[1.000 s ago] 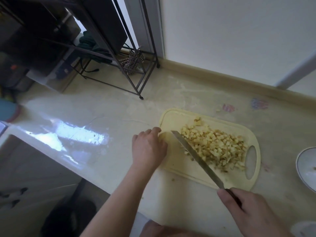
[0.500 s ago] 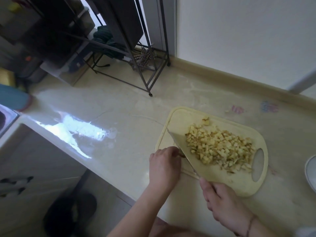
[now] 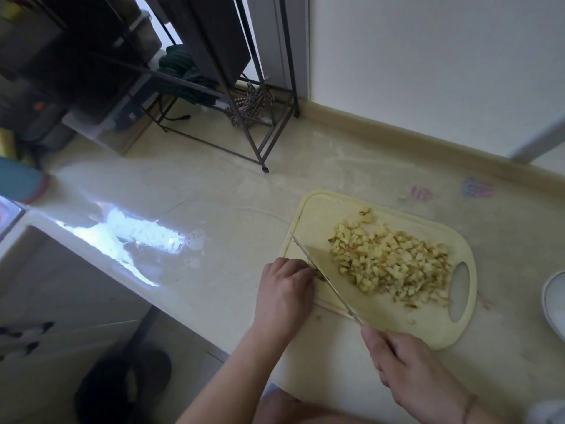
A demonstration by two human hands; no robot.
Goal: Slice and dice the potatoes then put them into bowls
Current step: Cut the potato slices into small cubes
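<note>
Right hand [image 3: 409, 371], at the counter's near edge: gripping the handle of a knife [image 3: 324, 278], whose blade slants across the near-left part of the cutting board [image 3: 397, 319]. Left hand [image 3: 286, 293]: fingers curled down on the board's near-left edge beside the blade (whether they pinch anything cannot be told). Diced potato [image 3: 394, 260]: heaped mid-board toward the handle slot; white bowl [image 3: 555, 301] at the counter's right edge, metal rack [image 3: 260, 117] at the far-left corner.
</note>
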